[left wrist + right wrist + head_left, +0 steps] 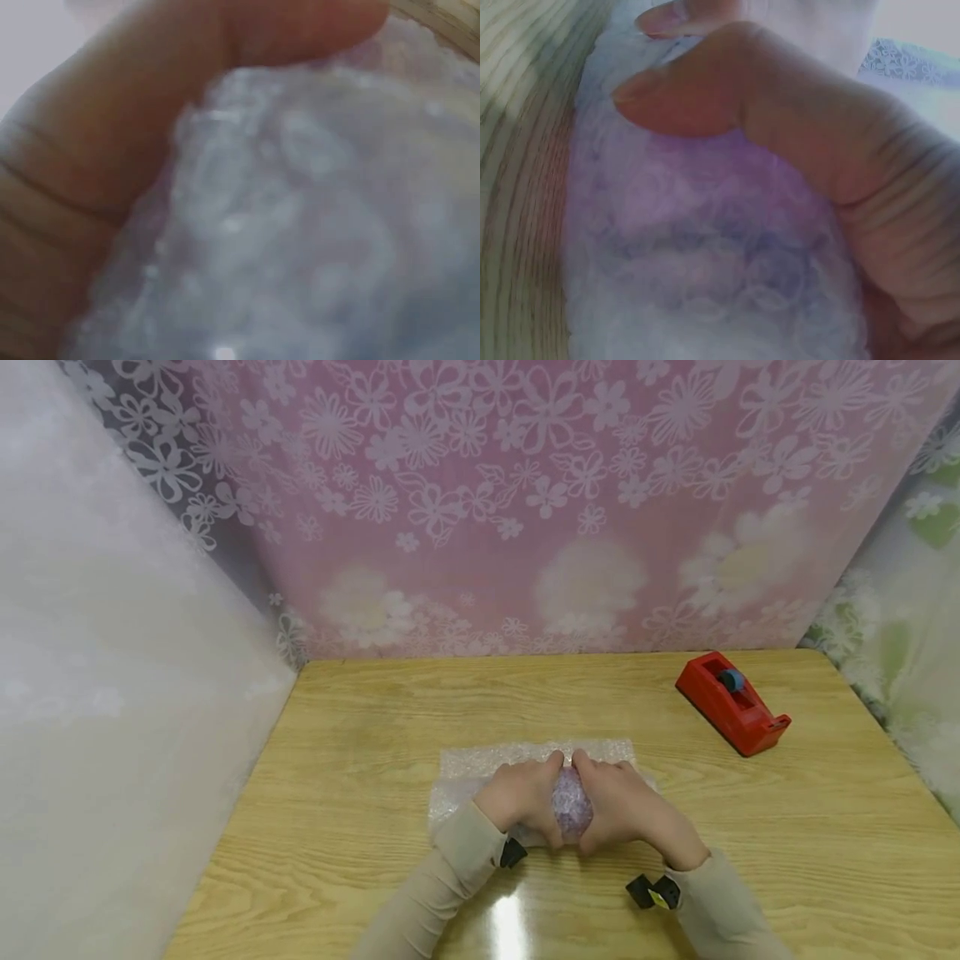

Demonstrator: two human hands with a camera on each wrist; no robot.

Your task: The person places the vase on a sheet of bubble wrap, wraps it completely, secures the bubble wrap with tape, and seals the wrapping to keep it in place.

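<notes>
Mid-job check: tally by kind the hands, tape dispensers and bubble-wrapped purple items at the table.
Hands: 2 (left hand, right hand)
Red tape dispenser: 1
Bubble-wrapped purple item: 1
Total: 4

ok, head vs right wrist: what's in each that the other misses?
Head only: red dispenser and the black wrist mounts.

Right wrist only: the right thumbnail, plus round bubble outlines in the wrap, too small to make out in head.

Both: the right hand in its grip on the purple bundle, the wrap, table, and left hand, apparently just a thumb tip in right wrist.
</notes>
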